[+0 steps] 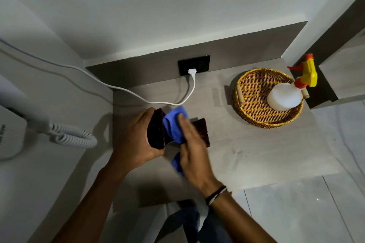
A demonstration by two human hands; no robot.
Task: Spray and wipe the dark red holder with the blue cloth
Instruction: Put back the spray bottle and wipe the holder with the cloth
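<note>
The dark red holder [156,130] rests on the grey counter [256,152], and my left hand [136,136] grips its left side. Its right wall [202,130] shows past my fingers. The blue cloth [173,124] is bunched inside the holder, pressed down by my right hand [192,150], with a tail of cloth poking out below the palm. The spray bottle [286,94], white with a yellow and orange trigger head, stands in the wicker basket [254,104] at the right, apart from both hands.
A white plug and cable [191,77] run from a black wall socket [194,64] across the counter's back. A white wall-mounted unit with a coiled cord [73,138] hangs at the left. White floor tiles lie below the counter edge.
</note>
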